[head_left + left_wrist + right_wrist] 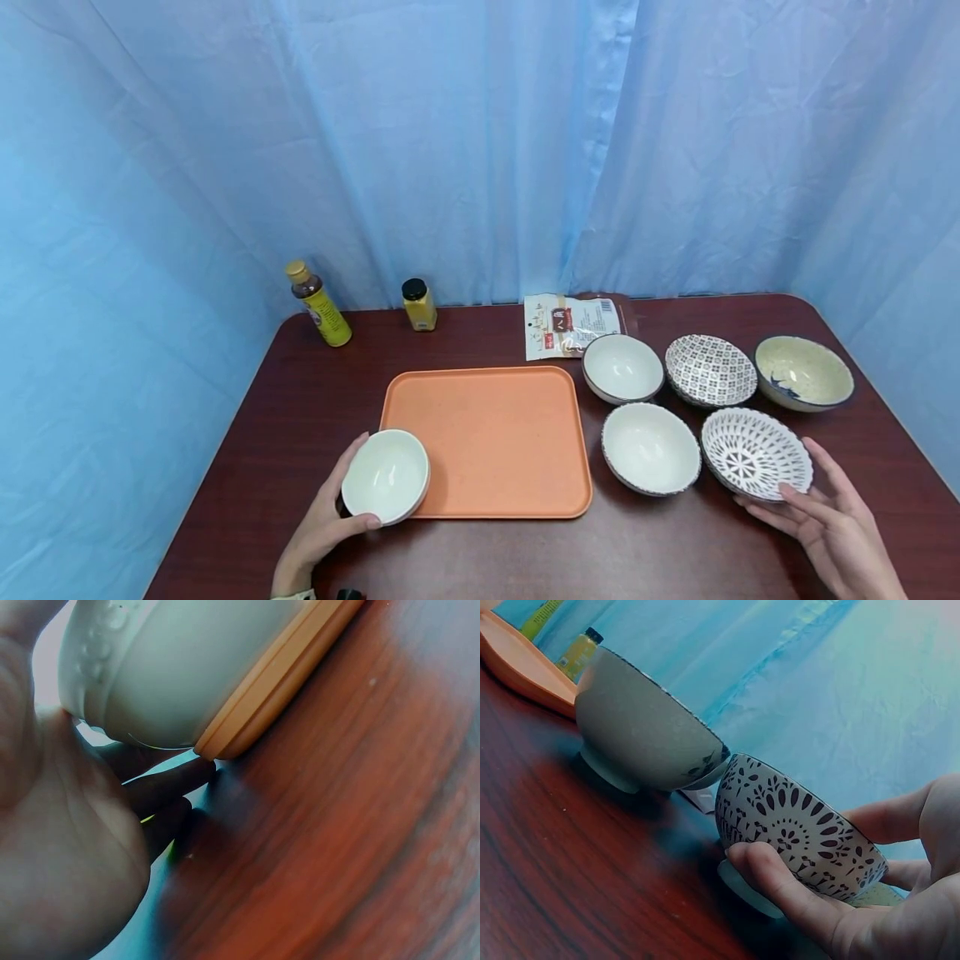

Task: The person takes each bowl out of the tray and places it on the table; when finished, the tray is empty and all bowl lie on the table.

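Observation:
My left hand [324, 518] grips a plain white bowl [386, 477] at the lower left corner of the orange tray [517, 442]. Thumb and fingers lie on opposite sides of its wall. In the left wrist view, the bowl's side [187, 667] stands right by the tray rim [255, 697]; whether its base touches the tray is hidden. On the right, my right hand [838, 521] holds a white bowl with a dark petal pattern [756, 454] by its right side. That bowl [787, 825] is tilted in the right wrist view, where a plain-sided bowl [645, 724] stands beside it.
A white bowl with a dark rim [651, 448] is left of the patterned one. Behind stand another white bowl [622, 367], a checkered bowl [711, 370] and a cream bowl [806, 372]. A food packet [566, 327], a yellow-capped bottle [321, 307] and a black-capped jar [420, 307] line the back.

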A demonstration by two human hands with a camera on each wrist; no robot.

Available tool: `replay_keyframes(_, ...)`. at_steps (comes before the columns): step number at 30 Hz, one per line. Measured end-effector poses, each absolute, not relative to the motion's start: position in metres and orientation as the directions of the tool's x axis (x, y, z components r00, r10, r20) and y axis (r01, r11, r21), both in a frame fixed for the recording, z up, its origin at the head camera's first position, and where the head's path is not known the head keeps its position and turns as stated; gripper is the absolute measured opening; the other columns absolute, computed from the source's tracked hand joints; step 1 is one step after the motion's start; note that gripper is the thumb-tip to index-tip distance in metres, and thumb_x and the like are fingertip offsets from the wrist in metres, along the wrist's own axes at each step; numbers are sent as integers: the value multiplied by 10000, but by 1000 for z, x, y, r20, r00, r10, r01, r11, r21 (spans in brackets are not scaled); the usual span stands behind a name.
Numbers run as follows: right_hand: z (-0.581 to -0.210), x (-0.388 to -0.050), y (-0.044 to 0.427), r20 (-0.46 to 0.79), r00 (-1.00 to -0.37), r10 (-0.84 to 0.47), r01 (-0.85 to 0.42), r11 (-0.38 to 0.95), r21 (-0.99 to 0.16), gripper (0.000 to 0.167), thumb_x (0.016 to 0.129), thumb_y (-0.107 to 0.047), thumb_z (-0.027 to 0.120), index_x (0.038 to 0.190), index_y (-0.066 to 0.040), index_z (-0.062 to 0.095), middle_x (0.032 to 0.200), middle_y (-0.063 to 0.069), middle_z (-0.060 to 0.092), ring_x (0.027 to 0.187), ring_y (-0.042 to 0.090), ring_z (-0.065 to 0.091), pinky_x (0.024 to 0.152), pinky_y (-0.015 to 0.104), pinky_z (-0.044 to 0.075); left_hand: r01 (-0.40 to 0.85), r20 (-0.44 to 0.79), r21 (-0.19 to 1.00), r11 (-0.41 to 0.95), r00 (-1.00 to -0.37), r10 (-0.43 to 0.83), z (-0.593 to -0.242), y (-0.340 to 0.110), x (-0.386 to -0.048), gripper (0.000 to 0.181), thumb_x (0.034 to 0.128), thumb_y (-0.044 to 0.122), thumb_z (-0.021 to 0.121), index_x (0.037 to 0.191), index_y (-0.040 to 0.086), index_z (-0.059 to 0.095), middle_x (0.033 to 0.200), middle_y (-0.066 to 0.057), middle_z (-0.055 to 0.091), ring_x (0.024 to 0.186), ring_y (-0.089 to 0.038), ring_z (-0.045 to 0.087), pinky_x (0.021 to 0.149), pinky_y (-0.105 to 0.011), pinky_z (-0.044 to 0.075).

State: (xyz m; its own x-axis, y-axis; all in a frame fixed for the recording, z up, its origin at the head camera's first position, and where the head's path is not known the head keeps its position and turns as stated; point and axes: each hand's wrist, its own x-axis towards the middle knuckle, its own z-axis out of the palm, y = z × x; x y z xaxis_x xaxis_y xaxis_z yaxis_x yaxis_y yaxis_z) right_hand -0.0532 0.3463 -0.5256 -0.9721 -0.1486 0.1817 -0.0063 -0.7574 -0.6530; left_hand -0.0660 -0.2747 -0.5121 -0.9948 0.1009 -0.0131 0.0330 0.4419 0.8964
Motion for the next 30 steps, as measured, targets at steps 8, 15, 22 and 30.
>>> replay_keyframes(8, -528, -55, 342, 184, -974, -131, -23, -753, -658, 694, 985, 200, 157, 1528, -232, 182, 1337, 66, 556, 1116, 360, 688, 850, 530, 574, 42, -7, 894, 445, -994, 106, -512, -276, -66, 1082, 702, 104, 839, 1604, 154, 245, 1594, -87, 370, 1284, 121, 394, 1016, -283, 396)
replay_keyframes(15, -528, -54, 340, 164, -973, -160, 2, -721, -693, 722, 1000, 178, 166, 1545, -286, 72, 1347, 13, 540, 1088, 368, 701, 836, 529, 578, 33, -15, 893, 448, -995, 103, -512, -277, -66, 1083, 704, 110, 838, 1606, 162, 241, 1598, -76, 367, 1283, 125, 387, 1016, -328, 403)
replay_keyframes(22, -521, -50, 344, -65, -988, -141, 123, -453, -883, 767, 1079, -17, 243, 1546, -456, -178, 1578, -125, -55, 961, 222, 749, 760, 423, 608, 40, -8, 893, 449, -995, 104, -512, -277, -66, 1088, 698, 110, 847, 1604, 148, 245, 1601, -78, 363, 1290, 135, 378, 1023, -271, 387)
replay_keyframes(30, -510, -48, 357, -266, -964, -13, 263, -204, -943, 786, 1091, -163, 339, 1524, -485, -233, 1596, -24, -344, 888, 84, 733, 706, 428, 605, 43, -7, 888, 457, -994, 109, -514, -278, -67, 1087, 702, 126, 848, 1605, 157, 243, 1610, -83, 363, 1294, 134, 375, 1027, -325, 396)
